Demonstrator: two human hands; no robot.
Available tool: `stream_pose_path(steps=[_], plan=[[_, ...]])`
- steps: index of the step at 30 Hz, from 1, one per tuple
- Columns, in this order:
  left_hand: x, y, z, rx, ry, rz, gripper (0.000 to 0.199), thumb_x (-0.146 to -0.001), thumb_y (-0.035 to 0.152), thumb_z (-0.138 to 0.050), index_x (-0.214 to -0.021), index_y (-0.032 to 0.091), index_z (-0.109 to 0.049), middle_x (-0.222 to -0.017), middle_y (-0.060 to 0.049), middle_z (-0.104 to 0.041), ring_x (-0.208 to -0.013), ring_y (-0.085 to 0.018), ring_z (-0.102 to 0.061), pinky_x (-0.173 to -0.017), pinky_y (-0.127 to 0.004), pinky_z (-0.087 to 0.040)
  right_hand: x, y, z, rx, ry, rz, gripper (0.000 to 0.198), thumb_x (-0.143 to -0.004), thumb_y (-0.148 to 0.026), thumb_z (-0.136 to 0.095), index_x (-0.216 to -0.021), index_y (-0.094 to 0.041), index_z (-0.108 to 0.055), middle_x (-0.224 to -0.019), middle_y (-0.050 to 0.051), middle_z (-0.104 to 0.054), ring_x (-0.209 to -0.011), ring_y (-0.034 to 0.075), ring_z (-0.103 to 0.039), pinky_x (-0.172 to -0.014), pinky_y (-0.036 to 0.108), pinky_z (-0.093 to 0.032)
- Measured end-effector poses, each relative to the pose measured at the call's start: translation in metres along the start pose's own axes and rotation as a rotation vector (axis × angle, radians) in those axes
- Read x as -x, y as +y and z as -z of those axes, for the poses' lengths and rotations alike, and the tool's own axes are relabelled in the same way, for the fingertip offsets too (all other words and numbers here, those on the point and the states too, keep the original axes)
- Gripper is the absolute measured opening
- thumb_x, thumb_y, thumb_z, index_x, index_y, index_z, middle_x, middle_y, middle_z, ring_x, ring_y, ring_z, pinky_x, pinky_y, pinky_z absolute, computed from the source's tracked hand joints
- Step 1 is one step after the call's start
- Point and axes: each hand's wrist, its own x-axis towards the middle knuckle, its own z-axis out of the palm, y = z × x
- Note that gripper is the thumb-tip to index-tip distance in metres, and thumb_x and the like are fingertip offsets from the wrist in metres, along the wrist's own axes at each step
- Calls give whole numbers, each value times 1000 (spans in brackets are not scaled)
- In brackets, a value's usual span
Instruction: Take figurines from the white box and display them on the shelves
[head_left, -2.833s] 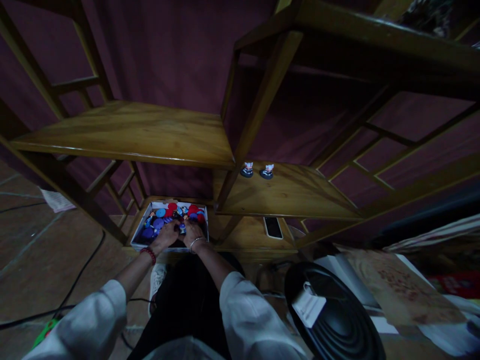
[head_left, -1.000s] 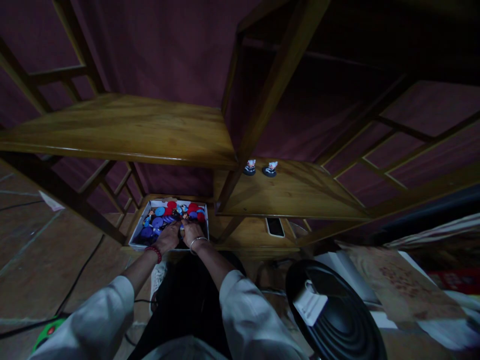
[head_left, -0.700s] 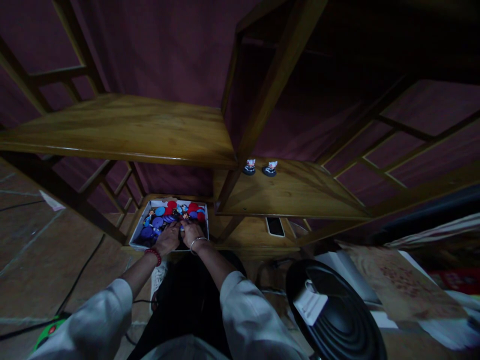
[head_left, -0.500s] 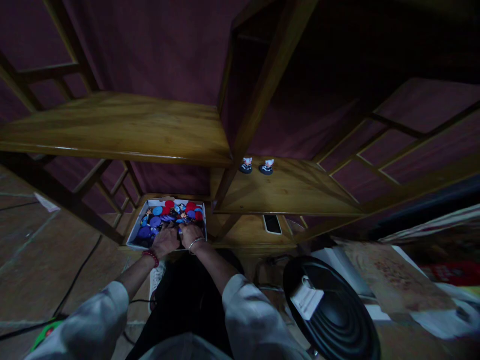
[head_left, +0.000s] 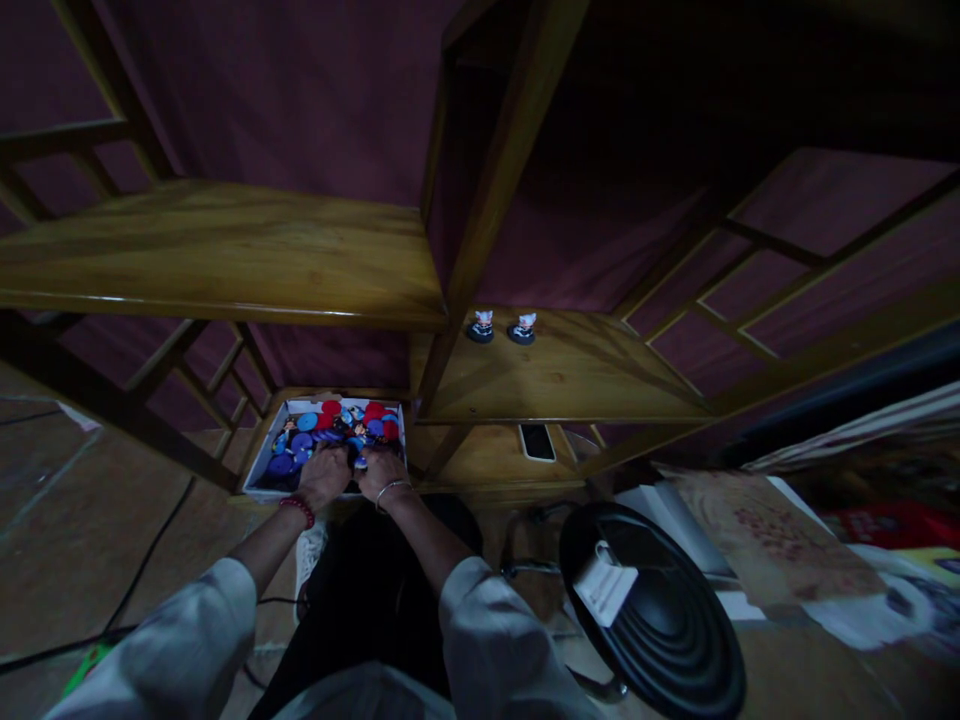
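A shallow white box (head_left: 264, 470) sits on the low shelf, filled with small figurines on round red, blue and purple bases (head_left: 307, 421). My left hand (head_left: 328, 474), with a red bead bracelet at the wrist, reaches over the box's front edge. Its fingers curl down among the pieces and their tips are hidden. Close beside it, my right hand (head_left: 380, 471), wearing a silver bangle, has its fingers closed on a small purple-and-white piece (head_left: 361, 462). Shadow hides most of that piece.
Two small figurines (head_left: 481, 327) on dark round bases stand on the middle shelf (head_left: 570, 380). Below lies a phone (head_left: 538, 442). A wooden upright (head_left: 487, 190) and an upper shelf (head_left: 225, 255) overhang the box. At right is a black stool (head_left: 660, 610) with a white tag.
The view has shifted slightly, so the shelf appears further left. My left hand has curled its fingers more, and both hands stay close together in the box.
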Motion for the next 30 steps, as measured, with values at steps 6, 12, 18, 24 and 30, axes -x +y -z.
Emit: stream_pose_path(steps=[6,12,18,24,30], plan=[[-4,1,1,4,135,57,27,-77,14,-39,-98,10,-55,-101,-17,-59,-101,-24,-55,-87,-35,-38,-2,0,1,-11,-9,-35,27,-75,-29,-51,-96,-18,-62,-97,9,-66,-92,20,-60,-79,27,-45],[-10,2,2,-10,139,7,43,-77,13,-38,-120,16,-46,-118,-15,-48,-107,-25,-49,-84,-35,-42,-3,-1,0,-14,13,-72,28,-74,-29,-51,-96,-16,-63,-97,10,-66,-92,21,-60,-78,27,-46],[-29,-1,-3,3,63,-289,51,-71,5,-42,-119,19,-50,-128,-7,-45,-119,-21,-37,-99,-35,-31,-3,-1,-3,-14,31,-91,33,-74,-32,-50,-99,-14,-61,-98,12,-65,-93,23,-59,-79,30,-46],[-39,0,-3,69,14,-209,51,-65,2,-51,-112,21,-54,-122,-8,-47,-115,-20,-41,-97,-31,-33,-4,-1,-4,-21,39,-97,32,-75,-32,-49,-97,-13,-61,-97,12,-65,-94,22,-59,-81,29,-45],[-38,0,1,36,34,-49,39,-71,8,-46,-109,16,-52,-117,-12,-42,-105,-21,-49,-87,-31,-41,-4,-1,-4,-23,15,-99,29,-74,-29,-51,-97,-14,-62,-98,11,-65,-95,22,-58,-81,29,-44]])
